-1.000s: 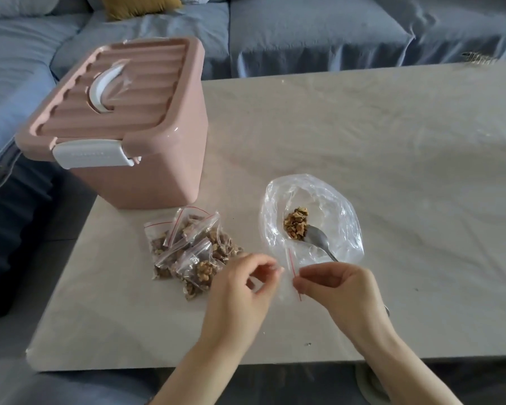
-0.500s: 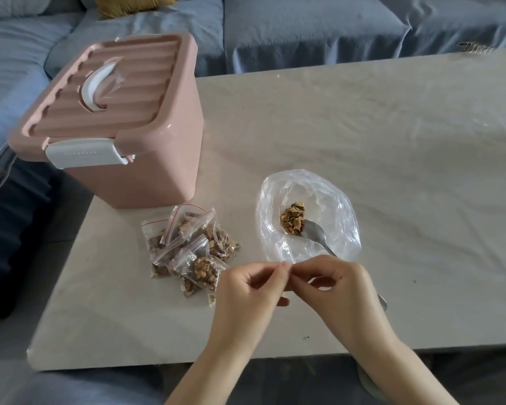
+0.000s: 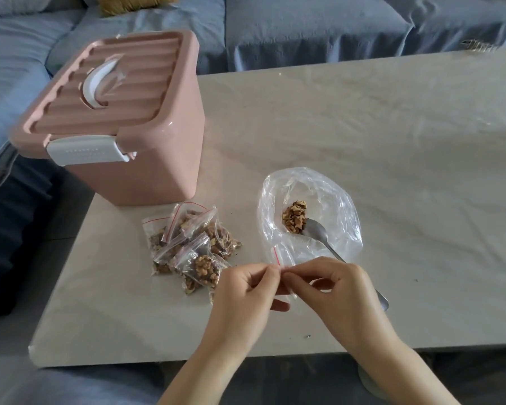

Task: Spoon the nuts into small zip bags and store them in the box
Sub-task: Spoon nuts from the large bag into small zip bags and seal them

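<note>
Head view: hands (image 3: 243,290) (image 3: 339,290) pinch zip bag (image 3: 278,258) over spoon (image 3: 316,232) (box (image 3: 146,171) closed).

box (image 3: 158,171): we are seeing pink, with a white latch (image 3: 85,149)
zip bags (image 3: 187,244): we are seeing clear, red-striped
nuts (image 3: 294,217): we are seeing brown
sofa (image 3: 304,24): we are seeing blue-grey

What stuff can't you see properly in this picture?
- Inside the box: the head view shows only its shut lid.
- Most of the small bag: the left hand and right hand pinch and cover it, so its mouth cannot be made out.
- Middle of the spoon handle: behind the right hand.
- Small object at the table's far edge: too small to tell.
</note>
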The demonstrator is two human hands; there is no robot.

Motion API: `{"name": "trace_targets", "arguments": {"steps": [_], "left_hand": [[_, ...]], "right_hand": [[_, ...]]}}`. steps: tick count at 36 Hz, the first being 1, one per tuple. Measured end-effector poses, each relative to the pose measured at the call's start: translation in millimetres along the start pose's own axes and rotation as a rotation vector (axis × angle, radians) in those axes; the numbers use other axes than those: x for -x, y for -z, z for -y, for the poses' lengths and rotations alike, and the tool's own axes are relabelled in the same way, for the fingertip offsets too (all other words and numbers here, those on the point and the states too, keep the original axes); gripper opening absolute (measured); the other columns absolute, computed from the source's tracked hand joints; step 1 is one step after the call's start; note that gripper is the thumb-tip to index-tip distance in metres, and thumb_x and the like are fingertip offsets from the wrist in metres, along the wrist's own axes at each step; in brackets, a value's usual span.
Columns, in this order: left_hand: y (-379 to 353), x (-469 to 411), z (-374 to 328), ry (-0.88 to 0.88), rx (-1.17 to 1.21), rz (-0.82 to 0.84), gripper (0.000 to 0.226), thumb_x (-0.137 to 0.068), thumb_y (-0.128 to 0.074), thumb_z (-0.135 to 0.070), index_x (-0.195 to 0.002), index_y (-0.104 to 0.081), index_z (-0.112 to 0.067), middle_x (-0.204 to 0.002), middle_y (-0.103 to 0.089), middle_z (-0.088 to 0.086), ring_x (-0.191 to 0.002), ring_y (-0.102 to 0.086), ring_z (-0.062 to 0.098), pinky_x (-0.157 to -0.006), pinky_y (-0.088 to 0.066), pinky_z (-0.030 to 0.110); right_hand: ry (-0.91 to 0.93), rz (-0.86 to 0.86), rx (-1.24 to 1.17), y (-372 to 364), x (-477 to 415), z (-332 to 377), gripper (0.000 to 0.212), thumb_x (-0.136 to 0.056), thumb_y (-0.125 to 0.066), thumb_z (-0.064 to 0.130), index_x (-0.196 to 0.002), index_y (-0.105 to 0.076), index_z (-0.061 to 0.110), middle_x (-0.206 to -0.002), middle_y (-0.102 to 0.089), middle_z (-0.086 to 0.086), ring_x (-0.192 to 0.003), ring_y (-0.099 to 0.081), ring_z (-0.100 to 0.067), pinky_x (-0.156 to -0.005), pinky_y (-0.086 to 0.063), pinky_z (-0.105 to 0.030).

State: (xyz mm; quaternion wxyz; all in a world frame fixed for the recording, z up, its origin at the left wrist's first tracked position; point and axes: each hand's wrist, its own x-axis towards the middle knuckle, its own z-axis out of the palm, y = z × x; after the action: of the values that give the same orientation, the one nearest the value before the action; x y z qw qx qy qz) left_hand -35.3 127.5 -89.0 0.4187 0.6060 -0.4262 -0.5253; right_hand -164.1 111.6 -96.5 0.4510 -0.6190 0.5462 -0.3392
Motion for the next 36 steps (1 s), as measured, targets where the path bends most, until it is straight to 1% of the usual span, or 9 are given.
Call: {"name": "trace_targets", "arguments": {"steps": [6, 12, 15, 20, 23, 27, 31, 34, 36], "left_hand": [[1.8, 3.0, 0.2, -0.034, -0.091, 0.045, 0.036, -0.093, -0.048, -0.004, -0.079, -0.073, -0.026, -0.077, -0.074, -0.001, -0.073, -0.071, 0.017, -0.063, -0.058, 0.03], [3.5, 5.4, -5.1, -0.011, -0.094, 0.025, 0.024, -0.089, -0.058, -0.009, -0.075, -0.075, -0.02, -0.068, -0.073, -0.001, -0.064, -0.07, 0.011, -0.054, -0.056, 0.023], [6.3, 4.4, -7.5, 0.03, -0.058, 0.028, 0.024, -0.086, -0.062, -0.008, -0.07, -0.074, -0.019, -0.061, -0.071, 0.0, -0.06, -0.069, 0.011, -0.051, -0.053, 0.02], [9.0, 0.8, -9.4, 0.065, -0.03, 0.063, 0.022, -0.087, -0.06, -0.008, -0.073, -0.074, -0.019, -0.063, -0.071, 0.005, -0.058, -0.068, 0.014, -0.049, -0.051, 0.02], [10.1, -0.2, -7.5, 0.049, -0.034, 0.072, 0.024, -0.087, -0.059, -0.007, -0.071, -0.072, -0.019, -0.058, -0.069, 0.001, -0.054, -0.066, 0.012, -0.047, -0.049, 0.018], [10.1, -0.2, -4.0, -0.028, -0.088, 0.065, 0.026, -0.087, -0.059, -0.006, -0.069, -0.071, -0.021, -0.059, -0.069, -0.002, -0.054, -0.065, 0.01, -0.048, -0.047, 0.018], [7.3, 0.3, -2.1, -0.115, -0.106, 0.04, 0.025, -0.084, -0.062, -0.004, -0.066, -0.072, -0.017, -0.058, -0.069, -0.001, -0.052, -0.062, 0.008, -0.051, -0.045, 0.015], [7.0, -1.2, -1.5, -0.042, 0.05, 0.042, 0.03, -0.083, -0.06, 0.0, -0.061, -0.073, -0.016, -0.055, -0.066, 0.001, -0.051, -0.057, 0.008, -0.05, -0.046, 0.016], [6.3, -2.0, 0.2, 0.029, 0.126, 0.04, 0.032, -0.082, -0.059, -0.001, -0.057, -0.073, -0.015, -0.053, -0.064, 0.001, -0.048, -0.054, 0.008, -0.05, -0.046, 0.017]], "right_hand": [[0.046, -0.039, 0.12, -3.3, 3.8, 3.3, 0.023, -0.075, -0.071, 0.016, -0.069, -0.072, 0.038, -0.073, -0.066, 0.022, -0.075, -0.058, 0.004, -0.064, -0.044, -0.009], [0.11, -0.08, 0.256, -5.4, 6.4, 1.7, 0.018, -0.073, -0.07, 0.012, -0.076, -0.074, 0.03, -0.069, -0.063, 0.021, -0.08, -0.055, 0.005, -0.068, -0.043, -0.009], [0.047, -0.012, 0.148, -2.3, 6.0, 4.9, 0.023, -0.074, -0.066, 0.012, -0.076, -0.073, 0.034, -0.074, -0.067, 0.02, -0.08, -0.06, 0.002, -0.067, -0.046, -0.01], [-0.093, 0.122, -0.048, 4.6, 2.8, 10.8, 0.023, -0.077, -0.068, 0.012, -0.079, -0.073, 0.035, -0.076, -0.071, 0.018, -0.075, -0.066, -0.002, -0.068, -0.053, -0.018], [-0.118, 0.162, -0.065, 8.8, 0.6, 13.7, 0.022, -0.079, -0.069, 0.016, -0.08, -0.073, 0.037, -0.074, -0.071, 0.018, -0.07, -0.065, 0.001, -0.063, -0.05, -0.013], [-0.164, 0.183, -0.16, 10.3, -2.7, 13.2, 0.02, -0.081, -0.066, 0.008, -0.08, -0.076, 0.026, -0.066, -0.071, 0.011, -0.061, -0.061, 0.004, -0.058, -0.042, -0.007], [-0.29, 0.116, -0.369, 6.8, -3.4, 7.9, 0.015, -0.079, -0.066, 0.004, -0.07, -0.075, 0.012, -0.065, -0.072, -0.006, -0.057, -0.059, -0.004, -0.055, -0.042, -0.015], [-0.487, 0.144, -0.622, 3.5, -3.8, 7.4, 0.01, -0.072, -0.068, 0.009, -0.063, -0.072, 0.008, -0.069, -0.071, -0.014, -0.058, -0.06, -0.008, -0.057, -0.043, -0.018], [-0.554, 0.156, -0.692, 2.3, -4.6, 4.8, 0.012, -0.075, -0.065, 0.009, -0.064, -0.07, 0.007, -0.069, -0.07, -0.013, -0.058, -0.061, -0.009, -0.054, -0.043, -0.016]]}}
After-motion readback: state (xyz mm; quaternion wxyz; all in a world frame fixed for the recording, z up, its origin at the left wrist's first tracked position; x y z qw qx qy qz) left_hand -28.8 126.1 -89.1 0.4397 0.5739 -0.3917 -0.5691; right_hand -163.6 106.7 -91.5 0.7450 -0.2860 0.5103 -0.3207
